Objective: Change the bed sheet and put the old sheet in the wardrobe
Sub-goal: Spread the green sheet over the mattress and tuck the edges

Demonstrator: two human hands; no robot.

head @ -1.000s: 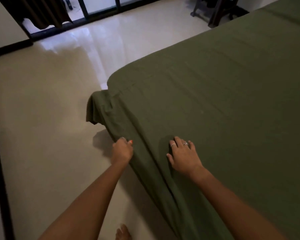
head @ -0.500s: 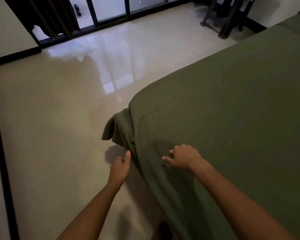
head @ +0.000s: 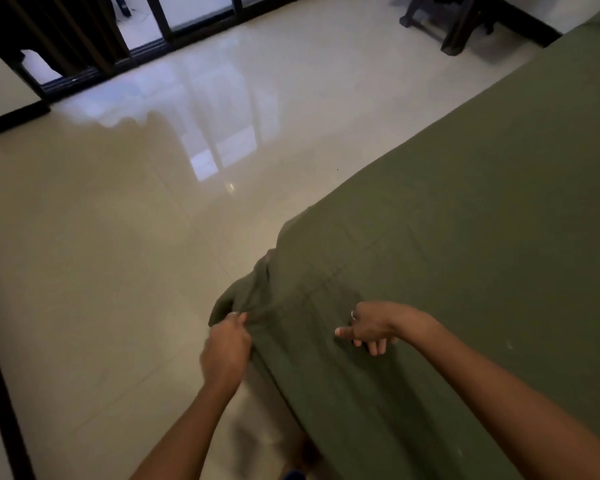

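Observation:
An olive green bed sheet (head: 465, 254) covers the bed on the right and hangs over its near corner in loose folds. My left hand (head: 226, 348) is closed on the hanging sheet edge just below the corner flap. My right hand (head: 371, 327), with a ring on one finger, lies on top of the sheet near the bed's edge, fingers curled and partly pinching the cloth. No wardrobe and no second sheet are in view.
Glossy beige floor tiles (head: 118, 271) stretch to the left of the bed. Dark-framed glass doors with a dark curtain (head: 84, 39) stand at the far end. Dark wooden furniture legs (head: 454, 22) stand at the top right.
Both hands have moved along the bed side to the corner. My left hand, loose half a second ago, now grips the hanging sheet. My right hand went from flat to curled.

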